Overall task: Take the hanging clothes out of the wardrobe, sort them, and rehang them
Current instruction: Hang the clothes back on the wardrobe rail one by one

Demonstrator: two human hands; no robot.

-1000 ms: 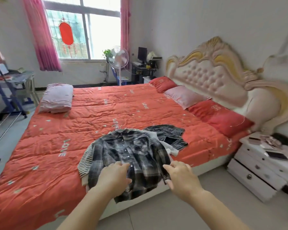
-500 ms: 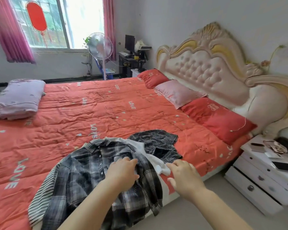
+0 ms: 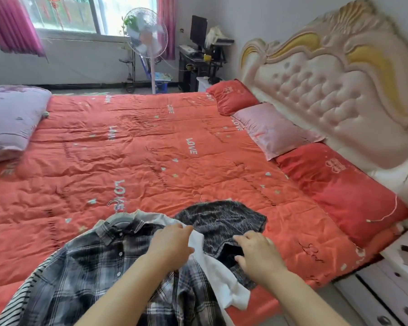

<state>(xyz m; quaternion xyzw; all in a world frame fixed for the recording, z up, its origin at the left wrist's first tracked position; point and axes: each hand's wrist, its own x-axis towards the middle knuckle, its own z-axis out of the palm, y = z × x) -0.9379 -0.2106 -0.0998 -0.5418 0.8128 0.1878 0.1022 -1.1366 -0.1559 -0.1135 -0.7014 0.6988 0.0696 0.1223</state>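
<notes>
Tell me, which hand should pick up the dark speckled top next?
Right, probably. The right hand lies on the dark speckled top, fingers spread. The left hand sits over the plaid shirt and white garment, beside it.

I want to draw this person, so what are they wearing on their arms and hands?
The left hand and right hand have no gloves, watch, bracelet or ring that I can see. The arms behind them are bare right to the picture's edge, with no sleeves showing.
</notes>
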